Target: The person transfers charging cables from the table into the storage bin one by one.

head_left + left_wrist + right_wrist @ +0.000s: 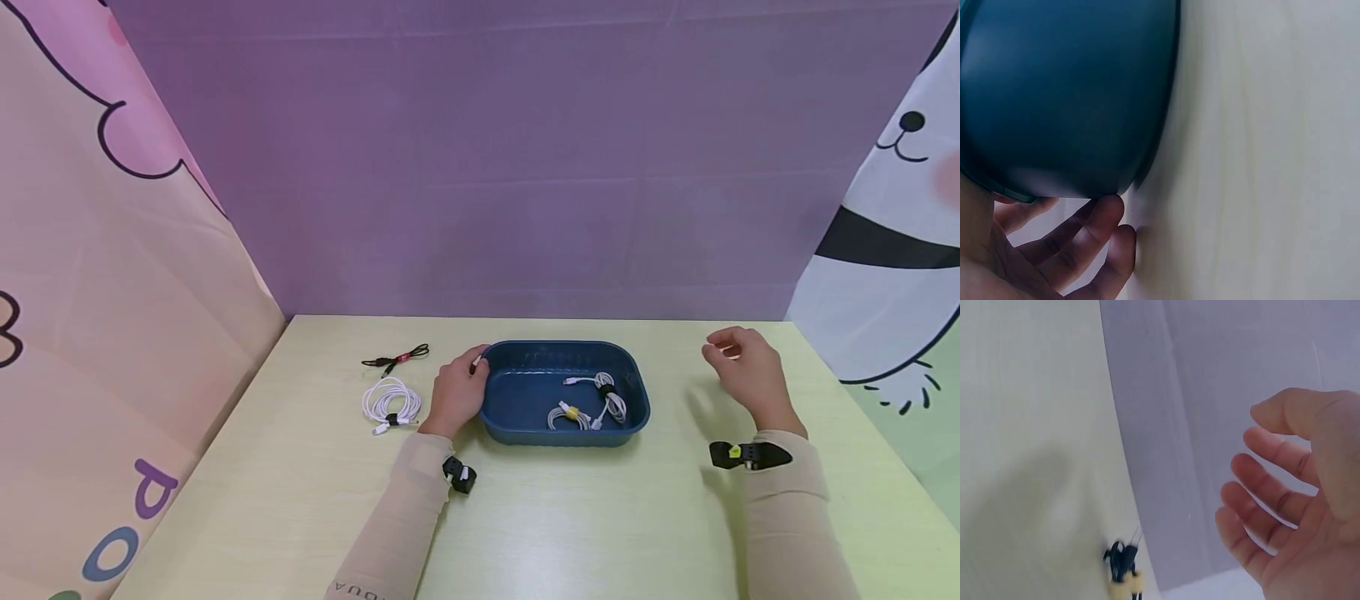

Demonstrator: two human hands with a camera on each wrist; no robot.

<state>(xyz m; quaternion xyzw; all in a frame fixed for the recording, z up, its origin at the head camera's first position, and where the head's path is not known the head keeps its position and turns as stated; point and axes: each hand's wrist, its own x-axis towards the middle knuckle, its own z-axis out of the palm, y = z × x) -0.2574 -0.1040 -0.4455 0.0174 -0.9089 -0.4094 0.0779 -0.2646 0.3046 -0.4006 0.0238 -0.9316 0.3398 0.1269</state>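
My left hand holds the left end of a dark blue plastic bin. Its fingers touch the outer wall in the left wrist view, while the thumb is largely hidden behind the rim. Inside the bin lie two bundled white cables, one with a black tie and one with a yellow tie. Off to the right, my right hand hovers over the table with loosely curled fingers and nothing in them. Left of the left hand are a coiled white cable and a black cable with a red tie.
The pale wooden table ends at a purple backdrop. Printed cloth panels stand on the left and right. A small black and cream object appears near the table edge in the right wrist view.
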